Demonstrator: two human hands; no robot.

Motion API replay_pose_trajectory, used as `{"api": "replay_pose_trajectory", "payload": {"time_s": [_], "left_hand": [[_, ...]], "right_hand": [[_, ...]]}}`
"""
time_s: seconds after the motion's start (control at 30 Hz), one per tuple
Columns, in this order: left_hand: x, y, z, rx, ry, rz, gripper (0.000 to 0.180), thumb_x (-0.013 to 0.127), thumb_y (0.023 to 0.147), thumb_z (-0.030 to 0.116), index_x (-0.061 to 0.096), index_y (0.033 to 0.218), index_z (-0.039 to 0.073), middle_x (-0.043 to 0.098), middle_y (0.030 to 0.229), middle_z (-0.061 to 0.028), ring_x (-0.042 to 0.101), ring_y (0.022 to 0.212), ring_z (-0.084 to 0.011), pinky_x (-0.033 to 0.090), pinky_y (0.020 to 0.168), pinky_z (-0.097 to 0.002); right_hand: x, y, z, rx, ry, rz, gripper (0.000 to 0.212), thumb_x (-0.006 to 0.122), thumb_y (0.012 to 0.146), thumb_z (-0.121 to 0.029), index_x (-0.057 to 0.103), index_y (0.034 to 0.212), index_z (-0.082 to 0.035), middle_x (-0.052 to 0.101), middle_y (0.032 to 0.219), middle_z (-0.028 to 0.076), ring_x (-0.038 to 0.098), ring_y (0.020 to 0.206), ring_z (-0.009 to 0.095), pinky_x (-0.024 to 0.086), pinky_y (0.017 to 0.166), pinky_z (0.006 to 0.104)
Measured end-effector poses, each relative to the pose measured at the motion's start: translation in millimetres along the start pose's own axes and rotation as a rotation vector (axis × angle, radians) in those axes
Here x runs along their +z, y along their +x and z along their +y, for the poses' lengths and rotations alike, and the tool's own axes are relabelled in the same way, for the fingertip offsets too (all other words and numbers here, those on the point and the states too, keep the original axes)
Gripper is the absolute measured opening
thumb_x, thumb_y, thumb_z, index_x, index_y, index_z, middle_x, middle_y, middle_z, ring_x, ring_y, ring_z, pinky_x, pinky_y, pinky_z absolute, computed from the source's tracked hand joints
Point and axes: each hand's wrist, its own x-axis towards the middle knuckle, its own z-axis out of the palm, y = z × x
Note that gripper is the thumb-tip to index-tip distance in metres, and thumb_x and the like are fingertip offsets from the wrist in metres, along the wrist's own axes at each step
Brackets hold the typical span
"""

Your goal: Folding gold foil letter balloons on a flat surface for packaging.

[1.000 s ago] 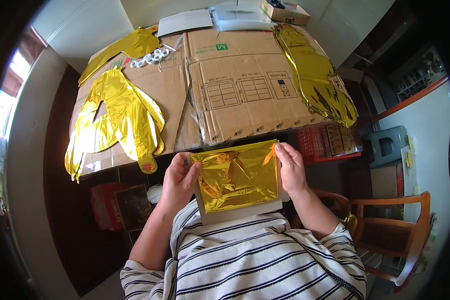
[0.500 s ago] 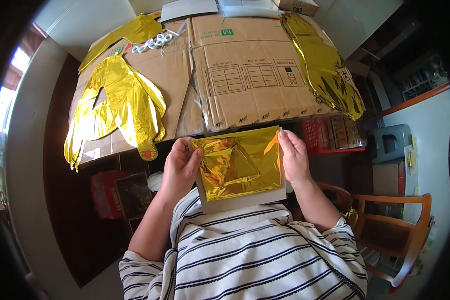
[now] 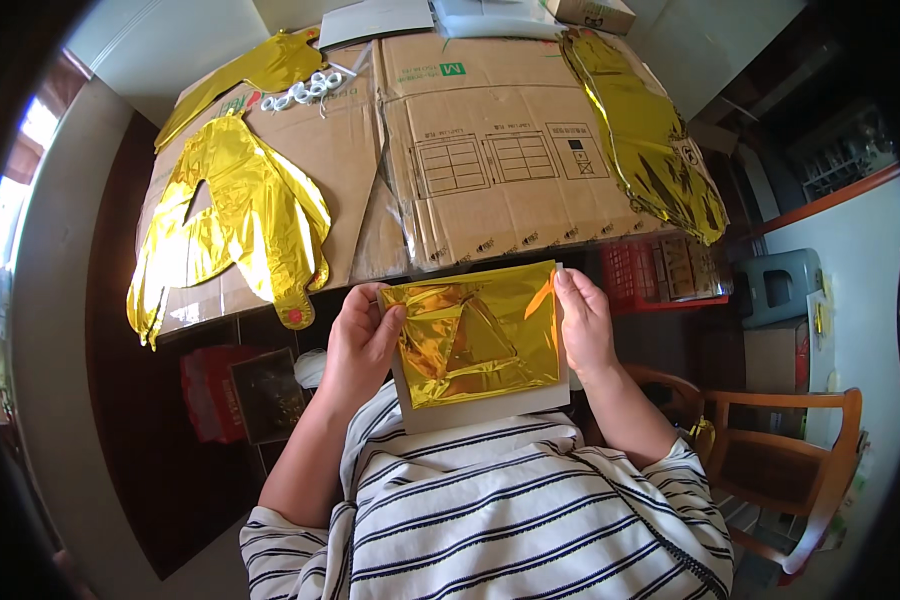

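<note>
Between my two hands, just off the table's front edge, is a folded gold foil balloon [image 3: 480, 345] lying on a pale flat card [image 3: 490, 415]. The card shows below the foil and at its sides. My left hand [image 3: 363, 335] pinches the left edge, thumb on top of the foil. My right hand [image 3: 583, 318] grips the upper right corner, with its thumb near the edge and an orange-looking strip of foil beside it. The fingers behind the card are hidden. Creases and a triangular fold mark the foil's surface.
Flattened cardboard [image 3: 510, 110] covers the table. A spread gold foil balloon [image 3: 235, 200] lies at its left, more gold foil [image 3: 260, 75] behind, and a gold stack [image 3: 650, 140] at right. White rings [image 3: 300, 92] lie at the back. A wooden chair [image 3: 790, 400] stands right, a red basket [image 3: 640, 275] beneath.
Almost nothing differs. The foil and card sit very slightly lower in the picture, and both hands keep their hold at the edges.
</note>
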Motion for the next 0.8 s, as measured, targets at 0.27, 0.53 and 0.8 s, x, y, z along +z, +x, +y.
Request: {"api": "replay_pose_trajectory", "payload": {"time_s": [0.27,0.53,0.8], "left_hand": [[-2.3,-1.8,-0.1,0.013,0.056,0.049,0.021,0.056,0.104,0.003,0.049,0.123,-0.002,0.067,0.108,-0.0063,0.062,0.096,-0.0069,0.049,0.086,-0.0222],[4.3,66.8,60.6,-0.023,0.363,0.102,0.031,0.064,0.099,0.013,0.055,0.121,-0.006,0.07,0.09,-0.011,0.065,0.078,-0.0125,0.053,0.068,-0.027],[13.3,167.1,85.3,-0.125,0.772,0.11,0.065,0.066,0.093,0.021,0.04,0.146,-0.005,0.072,0.095,-0.0261,0.073,0.077,-0.034,0.057,0.067,-0.0445]], "right_hand": [[4.4,0.1,-17.4,-0.076,-0.107,-0.03,0.024,0.058,0.107,-0.019,0.062,0.092,0.0,0.051,0.076,-0.008,0.041,0.071,0.002,0.037,0.062,0.0212],[5.6,68.8,-56.7,-0.142,-0.208,0.002,0.022,0.063,0.101,-0.016,0.063,0.086,0.001,0.055,0.071,-0.005,0.046,0.068,0.003,0.039,0.061,0.0235],[-15.2,212.6,-23.6,0.091,-0.35,-0.033,0.022,0.066,0.093,-0.017,0.069,0.087,0.004,0.06,0.066,0.001,0.051,0.06,0.009,0.042,0.055,0.0313]]}}
